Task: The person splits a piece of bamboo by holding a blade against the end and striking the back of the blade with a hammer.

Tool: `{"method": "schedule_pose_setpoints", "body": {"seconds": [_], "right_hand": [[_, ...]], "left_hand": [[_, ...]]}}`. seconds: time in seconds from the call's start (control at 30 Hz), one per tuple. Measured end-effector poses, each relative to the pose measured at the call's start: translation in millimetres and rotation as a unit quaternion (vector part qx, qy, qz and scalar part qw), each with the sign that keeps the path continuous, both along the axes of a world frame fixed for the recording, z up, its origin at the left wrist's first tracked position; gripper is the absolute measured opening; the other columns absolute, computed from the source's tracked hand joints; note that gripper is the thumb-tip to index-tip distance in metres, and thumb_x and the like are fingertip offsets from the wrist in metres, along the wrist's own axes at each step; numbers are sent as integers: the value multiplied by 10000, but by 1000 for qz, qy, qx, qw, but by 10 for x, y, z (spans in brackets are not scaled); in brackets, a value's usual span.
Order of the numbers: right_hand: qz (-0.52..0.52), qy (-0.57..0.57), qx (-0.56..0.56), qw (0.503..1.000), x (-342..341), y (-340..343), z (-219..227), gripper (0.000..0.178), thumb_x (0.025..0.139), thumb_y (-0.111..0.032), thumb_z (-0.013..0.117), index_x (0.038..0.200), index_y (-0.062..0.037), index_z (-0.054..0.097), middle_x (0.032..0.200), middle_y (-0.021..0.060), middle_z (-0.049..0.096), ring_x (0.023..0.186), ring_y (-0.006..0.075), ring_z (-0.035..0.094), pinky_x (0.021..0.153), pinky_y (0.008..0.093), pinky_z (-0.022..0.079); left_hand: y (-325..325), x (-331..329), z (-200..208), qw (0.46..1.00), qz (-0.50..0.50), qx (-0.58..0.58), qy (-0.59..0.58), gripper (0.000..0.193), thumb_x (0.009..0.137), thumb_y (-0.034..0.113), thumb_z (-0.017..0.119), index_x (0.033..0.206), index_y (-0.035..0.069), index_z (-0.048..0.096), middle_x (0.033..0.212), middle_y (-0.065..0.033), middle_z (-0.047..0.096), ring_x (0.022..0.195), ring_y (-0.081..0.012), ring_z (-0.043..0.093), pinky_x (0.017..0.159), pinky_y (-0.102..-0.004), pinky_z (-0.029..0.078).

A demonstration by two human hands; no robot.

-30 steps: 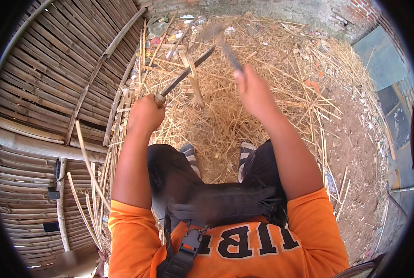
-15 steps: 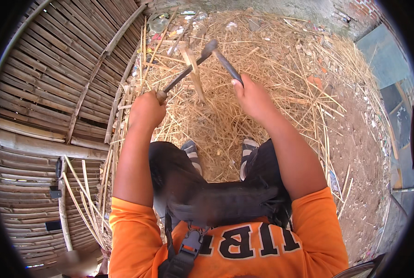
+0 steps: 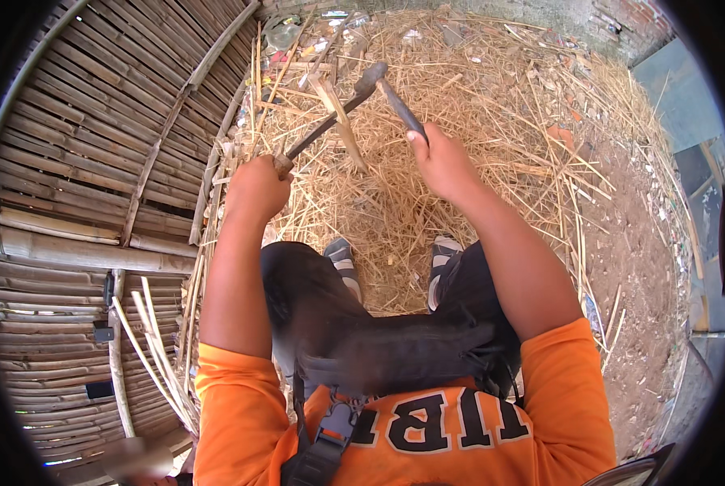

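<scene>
My left hand is closed around the wooden handle of a long dark-bladed knife, which points away and to the right. A pale split piece of wood or bamboo stands tilted across the blade, its lower end down in the straw. In my right hand is a hammer gripped by its dark handle. Its head meets the blade near the tip, beyond the wood; whether the two touch or only overlap, I cannot tell. How deep the blade sits in the wood is unclear.
Straw and split strips cover the ground around my feet. On the left rises a bamboo slat wall, with several long strips leaning near it. Bluish panels stand at the right, and litter lies along the far wall.
The whole view has shifted slightly. My hands keep their grips, and the hammer head still lies over the blade's far end. The wood leans a little more.
</scene>
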State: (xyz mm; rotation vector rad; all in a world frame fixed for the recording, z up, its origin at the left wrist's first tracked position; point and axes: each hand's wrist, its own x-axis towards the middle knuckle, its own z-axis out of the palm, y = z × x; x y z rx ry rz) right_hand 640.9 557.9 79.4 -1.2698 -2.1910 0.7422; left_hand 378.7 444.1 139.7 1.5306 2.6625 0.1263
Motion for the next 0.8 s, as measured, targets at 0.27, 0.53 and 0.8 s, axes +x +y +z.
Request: {"method": "schedule_pose_setpoints", "body": {"seconds": [0.27,0.53,0.8], "right_hand": [[-25,247,157,956,54,6,663,364,1114,-337,417,993,-20,548,631,28,555,494,124,546,416,314,412],[-19,6,-38,999,-34,247,-73,347,1111,-317,424,1038,-6,559,647,62,586,475,153,564,432,361,448],[-37,139,41,989,-81,356,357,336,1113,-320,415,1056,-26,566,656,35,554,451,122,495,399,297,418]], "left_hand": [[-15,30,-126,1000,13,-19,-19,332,903,318,727,1073,34,716,1019,-218,739,993,-379,707,875,-476,557],[112,-36,-156,1000,-7,-12,-7,325,898,315,722,1038,22,718,1005,-220,740,956,-387,712,856,-480,563],[285,-92,-275,1000,-16,-8,-21,332,902,305,710,1031,-1,709,996,-237,735,963,-388,709,870,-473,560]]}}
